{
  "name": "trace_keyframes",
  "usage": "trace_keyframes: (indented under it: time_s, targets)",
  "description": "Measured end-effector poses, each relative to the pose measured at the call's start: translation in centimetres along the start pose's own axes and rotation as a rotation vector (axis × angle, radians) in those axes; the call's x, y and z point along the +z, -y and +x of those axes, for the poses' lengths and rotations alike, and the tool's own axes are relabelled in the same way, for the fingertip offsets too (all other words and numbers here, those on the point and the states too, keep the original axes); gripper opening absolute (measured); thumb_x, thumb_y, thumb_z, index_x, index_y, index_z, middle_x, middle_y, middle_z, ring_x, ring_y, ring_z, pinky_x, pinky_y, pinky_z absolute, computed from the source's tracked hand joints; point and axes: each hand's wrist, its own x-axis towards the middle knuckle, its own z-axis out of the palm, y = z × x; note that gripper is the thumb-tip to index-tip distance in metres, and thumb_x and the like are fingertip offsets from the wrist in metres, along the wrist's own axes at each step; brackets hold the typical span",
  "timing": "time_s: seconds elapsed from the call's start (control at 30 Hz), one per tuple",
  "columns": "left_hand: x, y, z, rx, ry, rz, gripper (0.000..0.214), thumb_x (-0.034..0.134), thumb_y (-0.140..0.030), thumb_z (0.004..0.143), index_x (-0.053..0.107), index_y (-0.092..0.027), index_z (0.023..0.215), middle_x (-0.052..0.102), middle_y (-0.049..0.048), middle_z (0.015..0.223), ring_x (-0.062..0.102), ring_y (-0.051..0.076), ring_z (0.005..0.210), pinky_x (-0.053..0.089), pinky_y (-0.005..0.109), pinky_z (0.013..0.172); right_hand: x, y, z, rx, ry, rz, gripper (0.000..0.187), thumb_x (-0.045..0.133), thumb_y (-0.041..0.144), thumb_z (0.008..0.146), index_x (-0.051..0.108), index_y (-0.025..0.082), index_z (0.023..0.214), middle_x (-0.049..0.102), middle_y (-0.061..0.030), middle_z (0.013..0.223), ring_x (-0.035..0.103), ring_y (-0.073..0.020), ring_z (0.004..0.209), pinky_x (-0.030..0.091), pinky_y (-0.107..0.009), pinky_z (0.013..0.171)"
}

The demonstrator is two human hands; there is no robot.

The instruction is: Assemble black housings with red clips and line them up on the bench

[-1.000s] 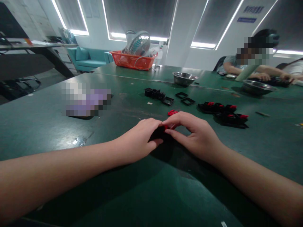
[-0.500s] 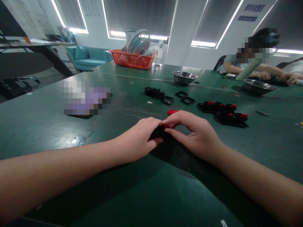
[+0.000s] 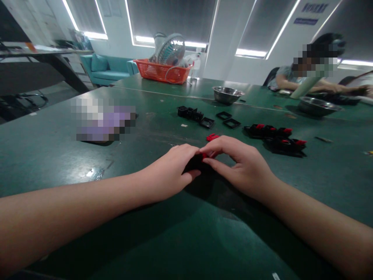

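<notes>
My left hand (image 3: 177,167) is curled round a black plastic part (image 3: 192,163), low over the green table (image 3: 140,233). Much of that part is hidden by my fingers. Between the thumb and fingers of my right hand (image 3: 240,163) is a small red plastic piece (image 3: 204,156), pinched against the black part. Whether the two are joined cannot be made out. Just beyond my right fingertips lies another red piece (image 3: 212,137). To the right sit black housings with red pieces in them (image 3: 284,146).
Black square frames (image 3: 231,123) and a cluster of small black parts (image 3: 190,113) lie ahead. Farther off stand a metal bowl (image 3: 227,95), a second bowl (image 3: 317,107) and an orange basket (image 3: 163,72) holding a fan. A blurred purple object (image 3: 113,122) is at left. Another person (image 3: 305,74) sits at far right.
Both my hands keep almost the same place and grip. The view has shifted very slightly. At far right, the other person's hands have moved.
</notes>
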Motion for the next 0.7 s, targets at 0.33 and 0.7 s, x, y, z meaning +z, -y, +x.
trace_keyframes:
  time_s: [0.33,0.7]
  targets:
    - [0.04,0.04,-0.01,0.0,-0.005,0.005,0.028,0.06,-0.014,0.084,0.057,-0.016,0.111,0.063,0.0086,0.117,0.057,0.025,0.109,0.046,0.044,0.099,0.0,-0.01,-0.05,0.006,0.008,0.013,0.015,0.061,0.015,0.085,0.067,0.022,0.097,0.07,-0.0027,0.09,0.065,-0.0173,0.079,0.055,-0.033,0.074]
    - [0.0,0.0,0.04,-0.005,-0.004,-0.001,0.027,0.06,-0.014,0.084,0.057,-0.017,0.11,0.063,0.0078,0.116,0.057,0.025,0.109,0.047,0.044,0.099,0.04,0.08,0.02,0.011,0.005,-0.001,0.014,0.061,0.015,0.085,0.067,0.022,0.095,0.07,-0.0027,0.089,0.065,-0.0173,0.079,0.055,-0.033,0.073]
